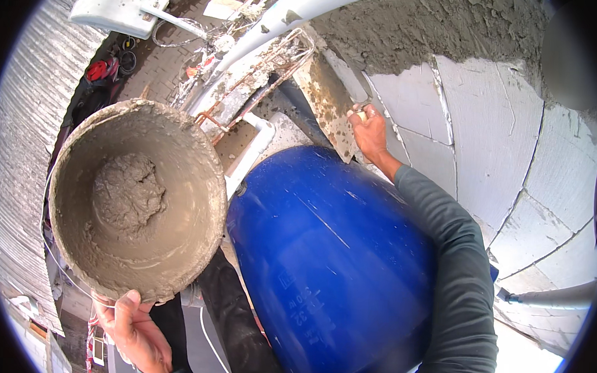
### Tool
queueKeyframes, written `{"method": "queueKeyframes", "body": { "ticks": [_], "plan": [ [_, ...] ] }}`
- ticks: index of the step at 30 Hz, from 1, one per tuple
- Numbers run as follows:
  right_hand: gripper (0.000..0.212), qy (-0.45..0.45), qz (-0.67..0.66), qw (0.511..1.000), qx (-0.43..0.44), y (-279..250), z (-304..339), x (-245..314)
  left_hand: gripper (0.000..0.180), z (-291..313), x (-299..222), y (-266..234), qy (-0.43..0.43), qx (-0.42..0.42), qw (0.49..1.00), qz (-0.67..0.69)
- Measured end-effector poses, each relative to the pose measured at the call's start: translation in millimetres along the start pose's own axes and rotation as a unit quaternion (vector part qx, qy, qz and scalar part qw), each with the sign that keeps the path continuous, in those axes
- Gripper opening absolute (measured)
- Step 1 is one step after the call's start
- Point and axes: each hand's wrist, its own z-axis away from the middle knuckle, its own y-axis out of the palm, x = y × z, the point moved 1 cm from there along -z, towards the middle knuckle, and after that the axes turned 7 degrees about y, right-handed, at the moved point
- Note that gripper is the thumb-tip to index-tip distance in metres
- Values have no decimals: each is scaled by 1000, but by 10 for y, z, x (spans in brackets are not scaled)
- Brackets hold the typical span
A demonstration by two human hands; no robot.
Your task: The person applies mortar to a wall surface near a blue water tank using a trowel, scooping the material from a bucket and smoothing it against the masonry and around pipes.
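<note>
At the left, my left hand (pixel 136 326) grips the lower rim of a mortar-caked bucket (pixel 209 162), thumb over the edge. A lump of wet grey mortar (pixel 129 191) lies in its bottom. To the right, beyond the blue barrel, my right hand (pixel 373 135) is closed round a tool's pale yellowish handle (pixel 362 115); the rest of the tool cannot be made out. That hand is beside a mortar-spotted board (pixel 324 97) and close to the grey block wall (pixel 415 101). Wet mortar (pixel 445 26) covers the wall's upper part.
A large blue plastic barrel (pixel 329 254) fills the middle, under my right forearm. White pipe (pixel 255 141) and rusty rebar (pixel 249 104) stand behind it. Corrugated roofing (pixel 32 108) runs along the left, with a white lamp-like fixture (pixel 113 8) above and paved ground (pixel 174 48) far below.
</note>
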Motion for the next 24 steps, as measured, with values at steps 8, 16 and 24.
{"method": "queueKeyframes", "body": {
  "ticks": [8, 16, 24],
  "plan": [
    [28, -7, 24, 1000, -14, -63, 52, 57, 52, -15, 3, -5, -3, 10, 1000, -6],
    [37, -22, 59, 997, -45, 100, -57, -38, 54, -25, 4, 8, -4, 9, 1000, -2],
    [49, 17, 23, 999, 28, 120, 67, -61, 56, -32, -34, 32, -25, 6, 1000, -13]
  ]
}}
